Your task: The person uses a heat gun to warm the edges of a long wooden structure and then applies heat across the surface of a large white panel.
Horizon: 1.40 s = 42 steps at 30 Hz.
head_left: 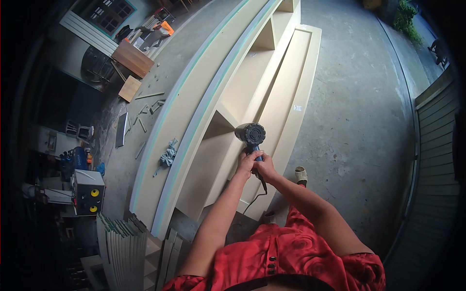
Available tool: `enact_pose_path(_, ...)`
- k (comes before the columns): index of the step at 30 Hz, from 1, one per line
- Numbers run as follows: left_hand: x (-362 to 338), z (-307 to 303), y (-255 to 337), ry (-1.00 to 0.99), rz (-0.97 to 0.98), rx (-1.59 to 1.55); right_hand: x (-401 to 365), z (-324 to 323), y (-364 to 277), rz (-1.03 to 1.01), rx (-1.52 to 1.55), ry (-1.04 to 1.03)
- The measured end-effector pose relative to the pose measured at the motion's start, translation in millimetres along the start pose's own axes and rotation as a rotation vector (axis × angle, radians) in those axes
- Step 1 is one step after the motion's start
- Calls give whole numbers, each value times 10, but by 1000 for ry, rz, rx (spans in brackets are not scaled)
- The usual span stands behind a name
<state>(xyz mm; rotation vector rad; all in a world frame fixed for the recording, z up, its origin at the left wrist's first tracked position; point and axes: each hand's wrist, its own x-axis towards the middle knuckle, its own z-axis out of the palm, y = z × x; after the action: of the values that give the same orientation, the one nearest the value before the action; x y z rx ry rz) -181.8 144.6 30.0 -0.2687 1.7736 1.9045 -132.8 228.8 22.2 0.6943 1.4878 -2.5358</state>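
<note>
Both of my hands are wrapped round the handle of a black heat gun (251, 133) with a blue grip. My left hand (244, 163) and my right hand (265, 167) meet on that grip, fingers closed. The round vented back of the tool faces up at me, and its nozzle side points away to the left. From below the grip a black cord (265, 186) hangs down. Under and beyond the tool lies a long cream cabinet frame (228, 99) with open compartments. A narrow framed panel (297, 87) lies along its right side.
A crumpled grey-blue cloth (167, 154) rests on the long board at the left. Cut strips (119, 242) stand stacked at lower left near a speaker box (89, 192). Wood scraps (145, 114) litter the concrete floor (349, 121). A slatted wall (437, 145) runs along the right.
</note>
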Motion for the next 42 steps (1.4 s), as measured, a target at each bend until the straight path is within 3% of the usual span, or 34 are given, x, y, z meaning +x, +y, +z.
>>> enact_pose_path(12, 1033, 828, 232, 143, -20, -100, 1142, -756, -746, 100, -179, -135)
enact_pose_path(21, 1297, 771, 192, 245, -61, -113, 1466, -762, -733, 167, -204, -197)
enact_pose_path(42, 1388, 661, 177, 239, -97, -148, 1574, -695, -726, 227, -233, -208)
